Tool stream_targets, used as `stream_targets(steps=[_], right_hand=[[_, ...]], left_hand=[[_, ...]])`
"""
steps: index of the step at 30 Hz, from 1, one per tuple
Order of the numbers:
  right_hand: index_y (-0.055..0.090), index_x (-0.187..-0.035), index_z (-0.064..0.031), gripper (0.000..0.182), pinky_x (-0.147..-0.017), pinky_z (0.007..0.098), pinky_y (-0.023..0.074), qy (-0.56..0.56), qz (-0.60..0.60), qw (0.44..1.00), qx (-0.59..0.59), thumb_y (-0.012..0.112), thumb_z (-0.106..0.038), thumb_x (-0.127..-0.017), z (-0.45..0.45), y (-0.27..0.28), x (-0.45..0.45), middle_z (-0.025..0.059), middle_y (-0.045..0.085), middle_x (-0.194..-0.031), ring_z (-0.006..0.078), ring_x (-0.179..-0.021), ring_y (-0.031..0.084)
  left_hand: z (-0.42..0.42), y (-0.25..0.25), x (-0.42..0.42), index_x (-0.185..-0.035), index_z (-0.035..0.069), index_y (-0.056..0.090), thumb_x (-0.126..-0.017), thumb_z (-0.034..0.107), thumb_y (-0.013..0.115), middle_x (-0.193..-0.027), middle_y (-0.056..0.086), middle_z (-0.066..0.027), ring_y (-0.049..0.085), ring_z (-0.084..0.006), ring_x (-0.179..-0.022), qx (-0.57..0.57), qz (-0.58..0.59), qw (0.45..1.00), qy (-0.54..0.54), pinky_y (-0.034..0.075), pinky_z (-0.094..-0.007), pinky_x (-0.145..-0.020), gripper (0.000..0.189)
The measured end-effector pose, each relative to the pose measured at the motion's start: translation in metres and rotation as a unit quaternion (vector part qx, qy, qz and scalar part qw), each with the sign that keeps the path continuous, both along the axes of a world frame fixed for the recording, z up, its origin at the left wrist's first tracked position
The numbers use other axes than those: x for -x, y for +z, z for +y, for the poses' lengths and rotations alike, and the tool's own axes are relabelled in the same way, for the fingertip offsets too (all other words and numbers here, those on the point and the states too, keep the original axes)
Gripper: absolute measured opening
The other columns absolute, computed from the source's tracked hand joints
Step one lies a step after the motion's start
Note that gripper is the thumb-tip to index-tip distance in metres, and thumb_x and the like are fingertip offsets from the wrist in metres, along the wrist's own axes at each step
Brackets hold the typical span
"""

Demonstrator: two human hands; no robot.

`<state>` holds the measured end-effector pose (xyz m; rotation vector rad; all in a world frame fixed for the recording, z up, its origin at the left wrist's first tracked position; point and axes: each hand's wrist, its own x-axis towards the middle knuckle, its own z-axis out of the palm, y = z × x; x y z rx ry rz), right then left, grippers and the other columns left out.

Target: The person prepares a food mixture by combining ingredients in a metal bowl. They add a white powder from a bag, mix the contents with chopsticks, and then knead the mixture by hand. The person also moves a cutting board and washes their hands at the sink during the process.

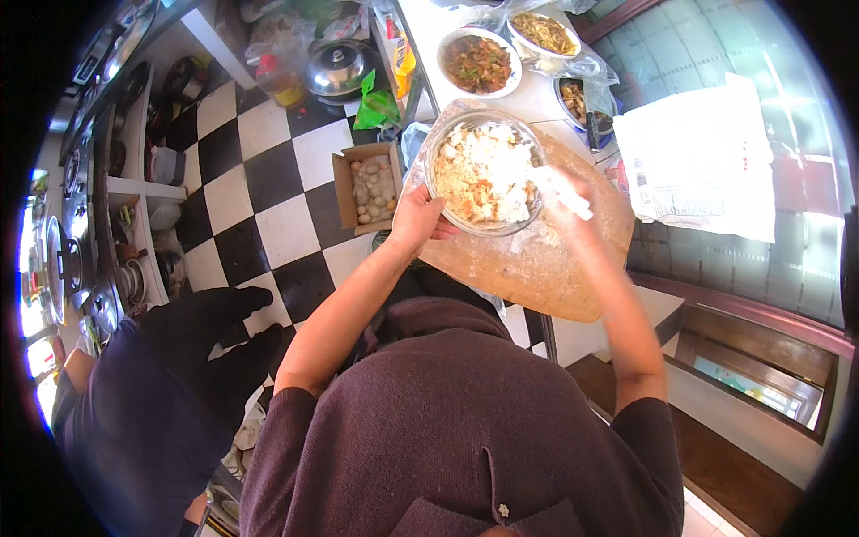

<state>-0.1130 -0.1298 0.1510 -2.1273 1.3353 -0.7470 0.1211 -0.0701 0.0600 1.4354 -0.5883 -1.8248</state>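
A clear bowl (483,231) holds a pale, crumbly, flour-like mixture with some orange bits. My left hand (419,218) grips its left rim, thumb on top and fingers underneath. At the bowl's right side, my right hand (567,191) is blurred and closed around a white utensil (570,194), whose other end reaches into the mixture; its exact kind is unclear. Beneath the bowl lies a wooden board (530,275) dusted with flour.
Behind the board stand a bowl of cooked vegetables (478,65), a bowl of shredded food (545,33) and a smaller dish (574,101). A white printed bag (698,161) is at right. A carton of eggs (372,188) sits left. A person (147,416) in dark clothes is at lower left.
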Motion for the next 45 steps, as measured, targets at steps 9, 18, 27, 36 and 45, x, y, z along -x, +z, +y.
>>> stream_targets(steps=[9,18,27,36,45], right_hand=[[0.061,-0.087,0.0002,0.015,-0.062,0.0330,0.0511,0.165,0.042,0.983,0.071,0.061,0.005,-0.072,0.039,0.003,0.000,0.0146,0.061,-0.082,0.0307,-0.074,0.063],[0.061,-0.088,0.0004,0.013,-0.059,0.0323,0.0483,0.091,-0.038,0.989,0.108,0.059,0.005,-0.076,0.009,-0.007,0.010,0.0138,0.060,-0.078,0.0302,-0.068,0.061],[0.061,-0.089,-0.0040,0.011,-0.060,0.0375,0.0493,0.184,-0.080,0.978,0.065,0.059,-0.008,-0.079,0.004,-0.037,0.007,0.0140,0.060,-0.078,0.0330,-0.069,0.060],[0.062,-0.093,-0.0053,0.017,-0.065,0.0318,0.0521,0.087,-0.116,0.989,-0.024,0.059,-0.003,-0.077,-0.041,-0.056,0.061,0.0128,0.062,-0.079,0.0249,-0.073,0.063],[0.060,-0.098,-0.0011,0.018,-0.065,0.0314,0.0511,0.199,-0.119,0.973,-0.006,0.059,-0.005,-0.080,-0.006,-0.031,0.062,0.0104,0.064,-0.085,0.0222,-0.075,0.063]], left_hand=[[0.001,0.001,0.018,-0.112,0.002,0.052,-0.092,0.008,0.041,-0.085,0.067,-0.0121,0.067,-0.0182,-0.061,-0.014,0.023,0.998,0.061,0.053,-0.0245,-0.050,0.024],[-0.001,-0.001,0.021,-0.112,0.003,0.049,-0.093,0.011,0.040,-0.084,0.067,-0.0128,0.068,-0.0198,-0.060,-0.009,0.008,0.999,0.050,0.052,-0.0249,-0.046,0.022],[0.000,0.005,0.037,-0.111,0.004,0.053,-0.091,0.009,0.041,-0.084,0.067,-0.0118,0.068,-0.0185,-0.061,-0.014,-0.034,0.996,0.085,0.054,-0.0239,-0.048,0.023],[0.000,0.002,0.050,-0.107,0.003,0.054,-0.091,0.009,0.041,-0.082,0.067,-0.0115,0.067,-0.0189,-0.059,0.000,-0.047,0.991,0.126,0.053,-0.0241,-0.046,0.021],[-0.015,0.004,0.053,-0.111,0.007,0.052,-0.092,0.014,0.042,-0.081,0.066,-0.0084,0.065,-0.0150,-0.062,0.005,-0.075,0.989,0.127,0.052,-0.0248,-0.053,0.022]])
